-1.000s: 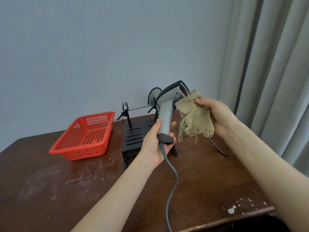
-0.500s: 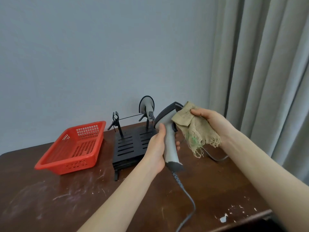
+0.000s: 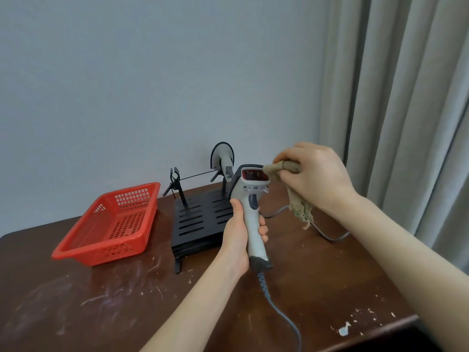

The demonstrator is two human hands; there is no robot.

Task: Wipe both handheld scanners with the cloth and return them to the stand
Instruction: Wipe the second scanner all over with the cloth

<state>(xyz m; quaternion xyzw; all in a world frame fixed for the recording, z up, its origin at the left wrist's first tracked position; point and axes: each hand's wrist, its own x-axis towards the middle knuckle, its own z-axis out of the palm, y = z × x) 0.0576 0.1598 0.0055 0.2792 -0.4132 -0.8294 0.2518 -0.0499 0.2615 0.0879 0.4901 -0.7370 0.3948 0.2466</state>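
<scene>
My left hand (image 3: 237, 233) grips the handle of a grey handheld scanner (image 3: 252, 196), held upright with its red window facing me and its grey cable (image 3: 281, 313) trailing down. My right hand (image 3: 314, 177) holds a bunched tan cloth (image 3: 291, 184) against the right side of the scanner's head; frayed threads hang below. Behind them, a second grey scanner (image 3: 223, 158) hangs on the right post of the black slotted stand (image 3: 198, 219). The stand's left post (image 3: 176, 184) is empty.
A red perforated plastic basket (image 3: 111, 224) sits left of the stand on the dark brown wooden table (image 3: 101, 301), whose surface is scuffed and chipped. Another grey cable (image 3: 327, 235) lies on the table at the right. A grey curtain (image 3: 406, 110) hangs at the right.
The scanner has turned so its red window faces me and sits lower. My right hand moved with the cloth up to the side of the scanner's head. The view tilted and shifted.
</scene>
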